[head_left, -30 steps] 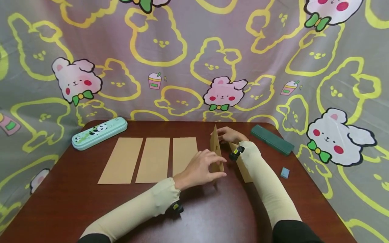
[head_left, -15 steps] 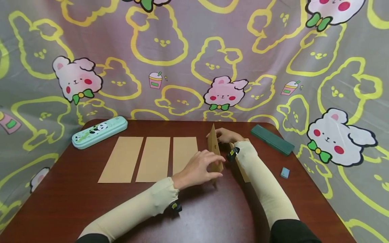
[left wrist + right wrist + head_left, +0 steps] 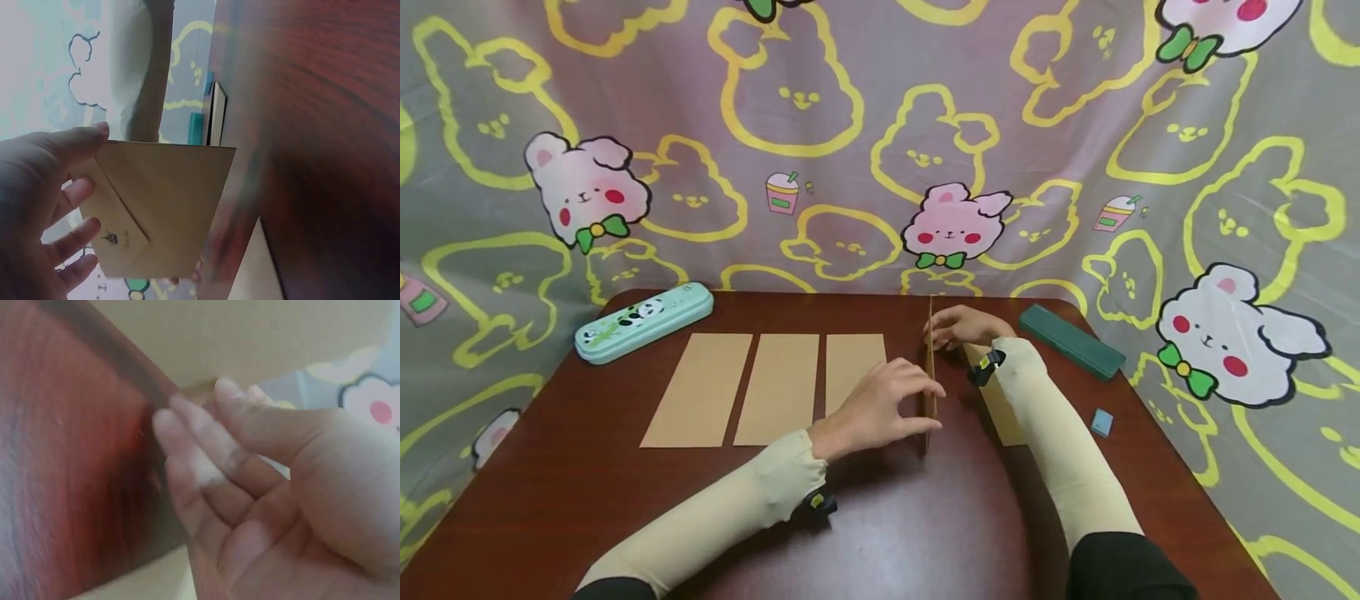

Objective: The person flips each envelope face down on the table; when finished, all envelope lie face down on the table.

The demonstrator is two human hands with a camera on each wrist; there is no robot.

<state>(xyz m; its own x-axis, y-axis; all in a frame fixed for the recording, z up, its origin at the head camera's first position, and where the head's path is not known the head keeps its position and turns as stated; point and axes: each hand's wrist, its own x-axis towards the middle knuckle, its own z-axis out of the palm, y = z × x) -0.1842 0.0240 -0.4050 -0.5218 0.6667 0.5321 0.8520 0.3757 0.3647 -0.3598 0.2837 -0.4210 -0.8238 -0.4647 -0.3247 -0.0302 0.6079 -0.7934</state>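
A brown kraft envelope (image 3: 175,200) with a pointed flap and a small dark print stands on edge between my hands. In the head view it shows nearly edge-on. My left hand (image 3: 880,404) grips its near end, with the thumb (image 3: 87,139) at the edge and fingertips over the flap side. At the far lower corner, my right hand (image 3: 250,481) holds it between thumb and fingers; part of this grip is hidden behind the envelope. Another kraft rectangle (image 3: 1002,412) lies flat beneath my right wrist.
Three kraft rectangles lie in a row at left, the leftmost (image 3: 696,392) apart from the middle one (image 3: 777,392) and the third (image 3: 853,367). A mint panda pencil case (image 3: 643,323) sits back left. At right are a dark green case (image 3: 1071,342) and small blue block (image 3: 1102,422).
The envelope has turned from showing its flap side at a slant to nearly edge-on in the head view. Both hands keep hold of it, the left shifting slightly leftward.
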